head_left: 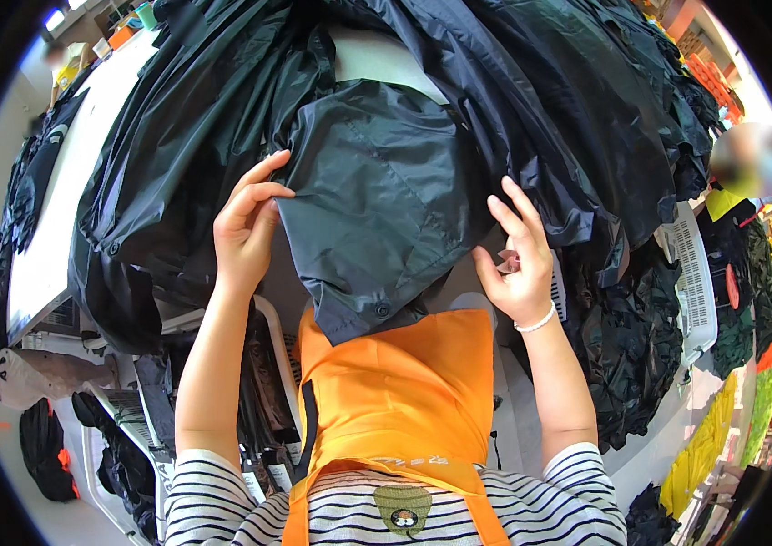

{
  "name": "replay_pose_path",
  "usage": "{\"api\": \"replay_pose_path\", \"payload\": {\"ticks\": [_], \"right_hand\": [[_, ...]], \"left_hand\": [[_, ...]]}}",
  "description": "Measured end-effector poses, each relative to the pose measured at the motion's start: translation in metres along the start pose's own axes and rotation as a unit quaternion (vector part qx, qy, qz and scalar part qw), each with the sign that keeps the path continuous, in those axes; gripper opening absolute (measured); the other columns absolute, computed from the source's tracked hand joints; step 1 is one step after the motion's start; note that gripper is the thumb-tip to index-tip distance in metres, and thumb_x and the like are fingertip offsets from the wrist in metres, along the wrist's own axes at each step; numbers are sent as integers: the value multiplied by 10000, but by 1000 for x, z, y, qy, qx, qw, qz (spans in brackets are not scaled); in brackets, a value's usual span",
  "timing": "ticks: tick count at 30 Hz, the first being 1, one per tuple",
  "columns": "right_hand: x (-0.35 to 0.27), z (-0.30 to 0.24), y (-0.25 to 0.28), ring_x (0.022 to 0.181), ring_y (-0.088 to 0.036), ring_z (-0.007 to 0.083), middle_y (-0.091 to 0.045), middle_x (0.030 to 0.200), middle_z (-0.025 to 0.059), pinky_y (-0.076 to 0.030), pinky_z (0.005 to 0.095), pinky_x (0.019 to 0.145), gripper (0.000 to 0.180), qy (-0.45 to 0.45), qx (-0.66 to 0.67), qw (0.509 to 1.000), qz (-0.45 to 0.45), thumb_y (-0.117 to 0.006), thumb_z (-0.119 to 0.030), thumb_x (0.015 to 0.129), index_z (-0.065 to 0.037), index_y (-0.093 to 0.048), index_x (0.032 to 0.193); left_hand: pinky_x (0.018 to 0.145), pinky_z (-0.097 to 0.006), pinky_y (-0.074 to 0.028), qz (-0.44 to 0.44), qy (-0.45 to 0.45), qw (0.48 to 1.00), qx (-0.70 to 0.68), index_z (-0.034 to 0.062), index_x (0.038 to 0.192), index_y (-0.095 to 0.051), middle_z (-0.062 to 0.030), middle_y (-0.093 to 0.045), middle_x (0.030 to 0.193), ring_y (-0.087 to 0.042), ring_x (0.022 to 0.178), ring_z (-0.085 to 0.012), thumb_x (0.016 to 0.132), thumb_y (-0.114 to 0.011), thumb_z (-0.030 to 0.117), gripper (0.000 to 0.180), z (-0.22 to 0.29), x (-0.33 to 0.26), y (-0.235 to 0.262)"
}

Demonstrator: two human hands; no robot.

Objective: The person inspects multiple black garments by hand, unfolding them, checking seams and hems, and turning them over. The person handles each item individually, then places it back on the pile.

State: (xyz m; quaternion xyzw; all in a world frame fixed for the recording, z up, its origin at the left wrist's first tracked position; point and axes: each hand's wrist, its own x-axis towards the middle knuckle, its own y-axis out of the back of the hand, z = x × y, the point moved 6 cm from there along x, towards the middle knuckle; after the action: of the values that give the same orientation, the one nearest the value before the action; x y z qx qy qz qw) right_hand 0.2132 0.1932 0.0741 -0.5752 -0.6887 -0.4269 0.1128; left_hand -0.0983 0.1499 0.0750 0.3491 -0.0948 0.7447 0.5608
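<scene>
Head view: hands flank dark fabric, left pinching its edge, right spread.

Left hand: fingertips pinch left edge of dark fabric piece | Right hand: thumb and forefinger apart beside right edge, contact unclear; pinkish item at palm, kind unclear | Piece: round button near lower edge, overlaps orange apron | Surroundings: dark garments heaped beyond; white basket at right.
</scene>
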Motion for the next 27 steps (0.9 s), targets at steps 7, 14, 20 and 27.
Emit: {"api": "replay_pose_path", "payload": {"ticks": [7, 14, 20, 27], "right_hand": [[33, -29, -24, 639, -661, 203, -682, 778, 105, -510, 259, 555, 222, 82, 28, 993, -83, -690, 48, 728, -60, -670, 920], [63, -53, -50, 632, -591, 63, -658, 701, 91, -468, 221, 612, 73, -114, 179, 951, -226, -672, -2, 810, 33, -642, 866], [69, -40, -64, 577, -369, -12, -513, 684, -88, -291, 163, 508, 130, -128, 305, 904, -272, -641, -133, 913, -24, -646, 841], [67, -34, -62, 656, -436, 4, -546, 712, -77, -382, 183, 609, 194, -220, 344, 866, -288, -626, -163, 933, 3, -660, 839]], "left_hand": [[1038, -303, -353, 55, 115, 987, -96, -38, 1027, -627, -160, -553, 1315, -502, 1239, -231, 773, -432, -80, 323, 10, -5, 13], [989, -366, -414, -132, -8, 966, 220, 1, 1090, -645, -157, -638, 1131, -577, 1133, -273, 610, -810, 220, 553, 127, 7, -32], [626, -201, -456, -152, 328, 926, -112, -51, 878, -686, 12, -659, 765, -559, 696, -26, 862, -581, 89, 176, 58, -2, -35], [673, -220, -470, -160, 352, 897, -216, -45, 870, -690, -1, -675, 794, -579, 738, -40, 855, -614, 98, 163, 41, -2, -39]]}}
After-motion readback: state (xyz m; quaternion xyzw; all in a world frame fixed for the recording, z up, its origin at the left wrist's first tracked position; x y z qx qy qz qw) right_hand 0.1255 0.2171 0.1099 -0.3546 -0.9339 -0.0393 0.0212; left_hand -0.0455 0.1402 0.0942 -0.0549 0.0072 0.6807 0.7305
